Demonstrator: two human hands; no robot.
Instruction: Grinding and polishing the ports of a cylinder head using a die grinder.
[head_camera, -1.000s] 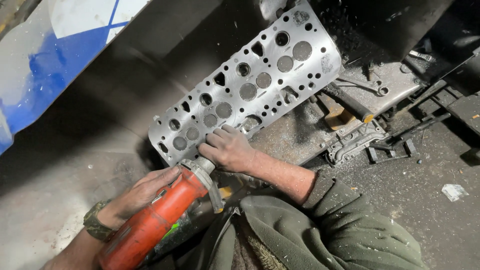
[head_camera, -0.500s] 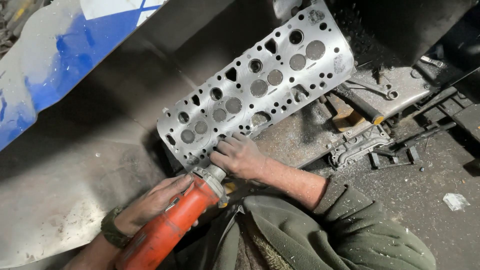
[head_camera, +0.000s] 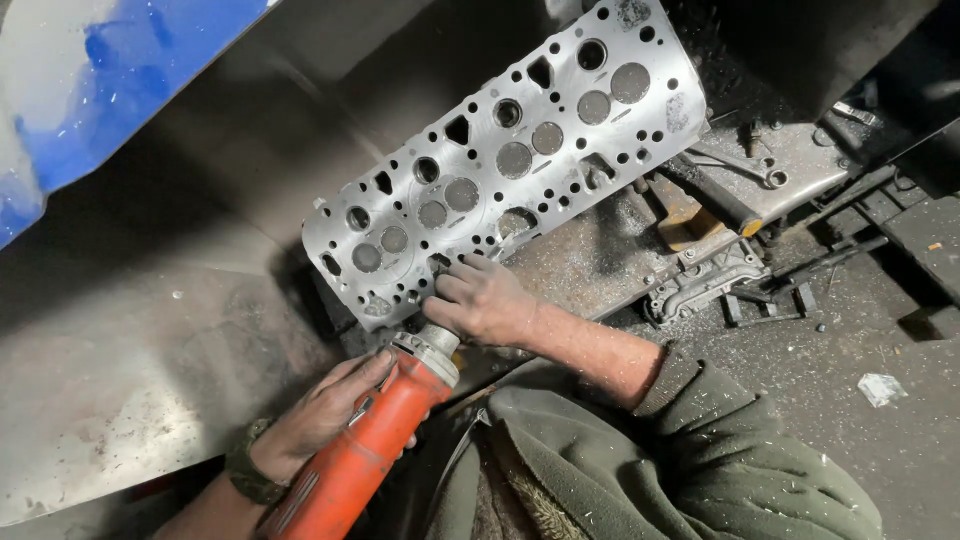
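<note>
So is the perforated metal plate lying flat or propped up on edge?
Cannot tell: the perforated metal plate shows its whole holed face to the camera, but its tilt is unclear.
</note>
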